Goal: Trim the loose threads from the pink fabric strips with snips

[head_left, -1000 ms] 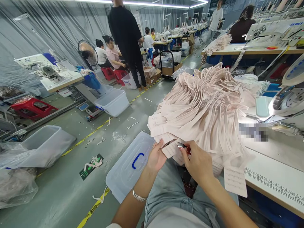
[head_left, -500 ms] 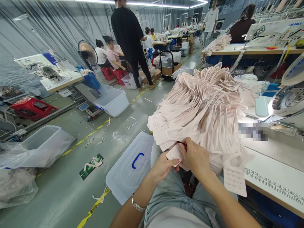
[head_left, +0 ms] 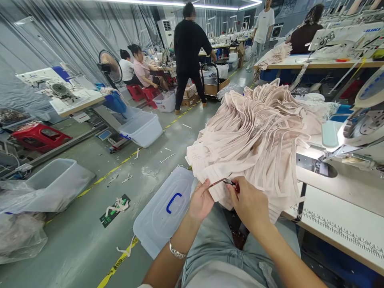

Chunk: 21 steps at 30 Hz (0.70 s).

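Observation:
A large pile of pale pink bras (head_left: 249, 132) lies over my lap and the sewing table's edge, straps and back bands hanging towards me. My left hand (head_left: 201, 203) is closed at the pile's near edge, thumb and fingers pinching a pale back band (head_left: 221, 193). Close by on the right, my right hand (head_left: 250, 202) is wrapped round small dark thread snips (head_left: 229, 182), their tip pointing left towards the left fingertips. A thin dark reddish line runs between the two hands; I cannot tell what it is. The right palm hides most of the snips' handle.
A sewing machine (head_left: 364, 116) stands at right on a table with a printed ruler (head_left: 345, 228). Left of my legs is a lidded clear bin (head_left: 163, 212). Open plastic bins (head_left: 142, 128), scraps and a standing person (head_left: 190, 52) are farther off.
My left hand has shifted up and the tab it held has turned away. The snips now show more clearly. A hanging hook-and-eye tab at right is gone from view. The standing person moved right.

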Tool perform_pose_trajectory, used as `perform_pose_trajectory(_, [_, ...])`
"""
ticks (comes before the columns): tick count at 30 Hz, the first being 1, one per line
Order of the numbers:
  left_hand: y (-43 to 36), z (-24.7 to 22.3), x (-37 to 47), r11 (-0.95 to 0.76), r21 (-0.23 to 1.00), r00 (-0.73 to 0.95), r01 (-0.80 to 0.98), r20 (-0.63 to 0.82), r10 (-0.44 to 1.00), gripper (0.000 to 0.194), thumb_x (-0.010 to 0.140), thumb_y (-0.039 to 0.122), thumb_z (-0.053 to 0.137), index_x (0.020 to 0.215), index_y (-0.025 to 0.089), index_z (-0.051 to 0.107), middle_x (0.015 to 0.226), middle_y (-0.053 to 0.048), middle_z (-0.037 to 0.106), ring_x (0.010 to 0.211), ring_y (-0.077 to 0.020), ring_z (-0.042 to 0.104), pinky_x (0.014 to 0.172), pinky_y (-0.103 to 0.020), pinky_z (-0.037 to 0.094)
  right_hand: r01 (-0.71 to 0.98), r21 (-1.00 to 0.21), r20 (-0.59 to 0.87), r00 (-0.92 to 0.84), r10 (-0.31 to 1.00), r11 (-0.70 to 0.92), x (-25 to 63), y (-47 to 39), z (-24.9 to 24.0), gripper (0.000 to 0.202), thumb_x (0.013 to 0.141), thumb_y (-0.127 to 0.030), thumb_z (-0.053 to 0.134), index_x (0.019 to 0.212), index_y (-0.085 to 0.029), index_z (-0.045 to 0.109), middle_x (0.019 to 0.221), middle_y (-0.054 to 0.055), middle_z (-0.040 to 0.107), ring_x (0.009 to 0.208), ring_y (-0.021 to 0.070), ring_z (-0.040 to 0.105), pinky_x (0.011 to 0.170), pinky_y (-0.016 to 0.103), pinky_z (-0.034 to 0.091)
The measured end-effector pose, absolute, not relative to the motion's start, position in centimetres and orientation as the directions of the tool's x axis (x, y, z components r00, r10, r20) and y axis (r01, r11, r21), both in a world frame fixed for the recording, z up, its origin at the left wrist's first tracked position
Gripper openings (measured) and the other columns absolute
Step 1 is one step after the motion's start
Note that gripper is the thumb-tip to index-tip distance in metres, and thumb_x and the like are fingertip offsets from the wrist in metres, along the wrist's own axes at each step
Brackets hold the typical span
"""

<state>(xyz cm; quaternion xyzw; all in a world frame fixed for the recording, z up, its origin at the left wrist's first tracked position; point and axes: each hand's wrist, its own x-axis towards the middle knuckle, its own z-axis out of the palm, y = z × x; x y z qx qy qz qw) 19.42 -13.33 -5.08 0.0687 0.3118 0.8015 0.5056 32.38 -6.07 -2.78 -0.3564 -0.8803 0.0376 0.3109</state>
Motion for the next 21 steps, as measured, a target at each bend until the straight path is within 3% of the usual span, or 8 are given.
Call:
perform_pose_trajectory(6, [-13.8,-5.6,20.9,-0.264,0.605,-0.456,-0.751,-0.186,0.870,0.051,0.077,0.035,0.079,0.122,0.020,0.062,0.117,-0.008,0.069,0.116,-0.0264,0.062,0.097,-0.038,0.049,0.658,-0.209,0.439,-0.598,0.670,0.724,31.8,-5.3,-3.4,0.029,0.099,-0.037,0.037,0.089,-0.020,0.058,0.065,0.003,0.068,0.052,0.0166,0.062,0.047,0.026,0.022])
perform_pose_trajectory(9, [-14.1,-6.6,22.0,-0.058,0.724,-0.318,-0.688,-0.229,0.920,0.042,0.068,0.037,0.086,0.101,0.016,0.070,0.089,-0.007,0.073,0.077,-0.0198,0.067,0.070,-0.031,0.052,0.661,-0.230,0.422,-0.594,0.685,0.715,31.7,-4.9,-3.7,0.031,0.099,-0.038,0.036,0.087,-0.020,0.057,0.064,0.004,0.068,0.054,0.0174,0.063,0.048,0.026,0.023])
perform_pose_trajectory(11, [-13.9,-7.2,22.2,0.080,0.802,-0.260,-0.592,-0.284,0.923,0.031,0.062,0.032,0.088,0.081,0.014,0.072,0.067,-0.004,0.068,0.054,-0.0127,0.056,0.056,-0.027,0.045,0.654,-0.248,0.434,-0.584,0.686,0.715,31.9,-4.9,-3.7,0.033,0.100,-0.039,0.034,0.085,-0.020,0.057,0.062,0.003,0.067,0.054,0.0176,0.063,0.048,0.026,0.024])
perform_pose_trajectory(14, [-13.3,-7.4,21.2,-0.043,0.851,-0.453,-0.524,-0.236,0.860,0.022,0.062,0.028,0.085,0.062,0.014,0.069,0.063,-0.003,0.066,0.059,-0.0126,0.055,0.063,-0.027,0.044,0.609,-0.333,0.496,-0.536,0.683,0.720,32.7,-5.2,-3.5,0.032,0.099,-0.042,0.037,0.091,-0.019,0.057,0.066,0.002,0.068,0.057,0.0163,0.064,0.049,0.025,0.029])
perform_pose_trajectory(17, [-12.8,-6.6,19.5,-0.246,0.762,-0.575,-0.599,-0.195,0.794,0.020,0.068,0.027,0.081,0.061,0.015,0.066,0.066,-0.001,0.065,0.069,-0.0147,0.059,0.076,-0.028,0.045,0.569,-0.410,0.550,-0.469,0.691,0.713,33.7,-5.6,-3.1,0.030,0.097,-0.044,0.041,0.095,-0.019,0.058,0.069,0.001,0.068,0.061,0.0147,0.065,0.052,0.023,0.034])
perform_pose_trajectory(21, [-12.8,-5.6,18.8,-0.248,0.600,-0.491,-0.760,-0.281,0.824,0.015,0.075,0.023,0.077,0.073,0.016,0.064,0.066,0.001,0.060,0.067,-0.0139,0.059,0.074,-0.029,0.045,0.586,-0.375,0.542,-0.491,0.682,0.719,34.3,-6.0,-2.9,0.033,0.098,-0.044,0.039,0.092,-0.019,0.059,0.065,0.001,0.067,0.057,0.0146,0.063,0.049,0.024,0.032])
